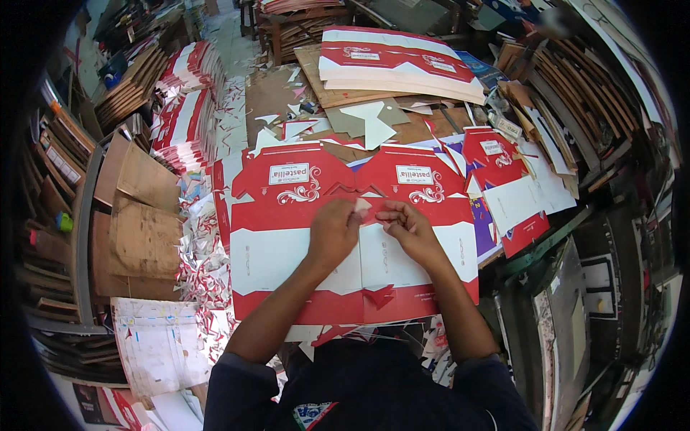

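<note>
A large printed cardboard sheet (302, 251), red and white with die-cut flap outlines along its far edge, lies flat before me. Over its middle, my left hand (334, 228) is closed, pinching a small pale cardboard scrap (363, 206) between thumb and fingers. My right hand (408, 228) is just to the right, its fingers curled and thumb near the fingertips; anything in them is too small to make out. A folded red offcut (379, 296) rests on the near part of the sheet.
Beyond the sheet lies a stack of red and white printed sheets (395, 66). White offcuts (374, 123) and a loose white piece (514, 205) lie around. Scraps cover the floor (198, 248) at left, near stacked sheets (183, 122). Wooden boards (586, 82) stand at right.
</note>
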The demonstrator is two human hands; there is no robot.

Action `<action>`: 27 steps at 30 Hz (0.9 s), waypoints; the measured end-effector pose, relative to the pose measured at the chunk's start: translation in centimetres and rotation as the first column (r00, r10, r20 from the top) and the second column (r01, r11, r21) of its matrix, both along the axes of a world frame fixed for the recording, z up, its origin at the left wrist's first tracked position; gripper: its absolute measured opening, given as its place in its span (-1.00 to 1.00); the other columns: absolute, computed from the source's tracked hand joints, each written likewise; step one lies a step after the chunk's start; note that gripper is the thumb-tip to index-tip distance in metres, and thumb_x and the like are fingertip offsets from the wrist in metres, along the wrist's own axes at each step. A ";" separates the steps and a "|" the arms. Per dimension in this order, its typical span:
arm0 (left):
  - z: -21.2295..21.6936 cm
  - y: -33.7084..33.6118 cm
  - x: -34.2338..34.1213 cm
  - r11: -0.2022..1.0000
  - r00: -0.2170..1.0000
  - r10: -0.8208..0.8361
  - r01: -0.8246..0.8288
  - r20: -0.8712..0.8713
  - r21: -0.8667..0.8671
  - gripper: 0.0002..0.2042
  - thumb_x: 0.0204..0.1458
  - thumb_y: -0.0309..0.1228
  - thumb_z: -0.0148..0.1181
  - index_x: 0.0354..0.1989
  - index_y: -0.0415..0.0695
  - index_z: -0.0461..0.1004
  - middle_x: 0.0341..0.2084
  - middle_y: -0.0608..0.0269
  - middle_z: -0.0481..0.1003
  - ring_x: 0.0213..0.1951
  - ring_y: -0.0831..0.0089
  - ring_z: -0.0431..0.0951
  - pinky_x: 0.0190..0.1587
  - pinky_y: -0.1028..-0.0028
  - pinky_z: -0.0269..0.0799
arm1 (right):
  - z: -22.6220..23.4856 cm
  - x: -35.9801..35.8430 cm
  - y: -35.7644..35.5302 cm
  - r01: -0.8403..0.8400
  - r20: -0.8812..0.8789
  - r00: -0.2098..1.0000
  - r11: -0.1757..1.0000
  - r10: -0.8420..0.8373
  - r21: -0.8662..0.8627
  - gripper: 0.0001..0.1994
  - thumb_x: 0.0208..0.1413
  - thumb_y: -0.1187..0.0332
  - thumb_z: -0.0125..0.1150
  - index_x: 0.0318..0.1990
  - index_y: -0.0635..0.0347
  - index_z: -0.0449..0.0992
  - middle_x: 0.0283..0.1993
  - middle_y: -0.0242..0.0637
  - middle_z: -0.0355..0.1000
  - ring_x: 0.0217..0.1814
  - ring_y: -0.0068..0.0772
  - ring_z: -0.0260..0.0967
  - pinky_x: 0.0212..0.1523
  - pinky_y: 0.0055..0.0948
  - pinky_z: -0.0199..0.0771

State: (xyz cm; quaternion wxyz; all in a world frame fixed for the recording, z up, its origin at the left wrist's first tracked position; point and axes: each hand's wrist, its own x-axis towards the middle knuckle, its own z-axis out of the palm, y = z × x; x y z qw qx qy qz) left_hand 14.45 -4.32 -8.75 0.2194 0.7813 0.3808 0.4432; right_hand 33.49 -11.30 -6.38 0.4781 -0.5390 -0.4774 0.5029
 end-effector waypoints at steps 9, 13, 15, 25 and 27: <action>0.4 -1.0 -0.1 0.991 0.971 -0.053 0.079 0.232 -0.104 -0.78 0.10 -0.38 0.38 -0.41 -0.26 0.50 -0.58 0.15 0.49 -0.57 0.41 0.46 -0.47 0.42 0.34 | -1.1 -2.6 -1.2 -0.020 0.650 0.742 0.964 -0.164 0.266 -0.62 -0.01 0.18 0.40 -0.03 0.08 0.60 0.04 -0.20 0.45 0.15 -0.14 0.36 0.16 -0.13 0.23; 1.7 0.3 -0.4 0.889 1.000 -0.015 0.012 -0.004 -0.458 -0.79 0.08 -0.34 0.38 -0.37 -0.25 0.56 -0.55 0.12 0.53 -0.50 0.38 0.55 -0.42 0.42 0.41 | -0.2 -4.0 -1.9 -0.034 0.731 0.668 0.976 -0.138 0.215 -0.63 -0.03 0.08 0.43 -0.11 0.03 0.64 0.08 -0.22 0.41 0.22 -0.13 0.25 0.20 -0.05 0.04; 2.5 -0.2 0.2 0.905 0.997 0.005 0.030 0.081 -0.424 -0.79 0.07 -0.34 0.36 -0.39 -0.25 0.55 -0.53 0.11 0.54 -0.50 0.37 0.55 -0.41 0.39 0.41 | -0.7 -4.8 -2.3 -0.012 0.732 0.654 0.965 -0.192 0.263 -0.65 -0.06 0.11 0.47 -0.15 0.05 0.62 0.11 -0.23 0.39 0.23 -0.10 0.22 0.22 -0.04 0.00; 0.6 0.1 -0.6 0.795 0.870 0.155 0.172 0.469 -0.582 -0.78 0.20 -0.34 0.28 -0.40 -0.22 0.48 -0.54 0.38 0.48 -0.48 0.67 0.37 -0.41 0.54 0.31 | -0.7 -5.6 -2.4 -0.006 0.778 0.605 0.975 -0.172 0.220 -0.59 -0.06 0.05 0.52 -0.17 0.05 0.54 0.11 -0.24 0.32 0.23 -0.14 0.17 0.21 -0.08 -0.07; -0.1 -0.6 -1.0 0.836 0.938 0.042 0.156 0.345 -0.526 -0.80 0.19 -0.33 0.30 -0.37 -0.20 0.49 -0.52 0.35 0.49 -0.43 0.65 0.42 -0.34 0.56 0.34 | -1.1 -5.7 -2.3 -0.017 0.793 0.583 0.973 -0.178 0.231 -0.60 -0.05 0.05 0.51 -0.17 0.05 0.54 0.10 -0.24 0.31 0.23 -0.13 0.17 0.22 -0.08 -0.07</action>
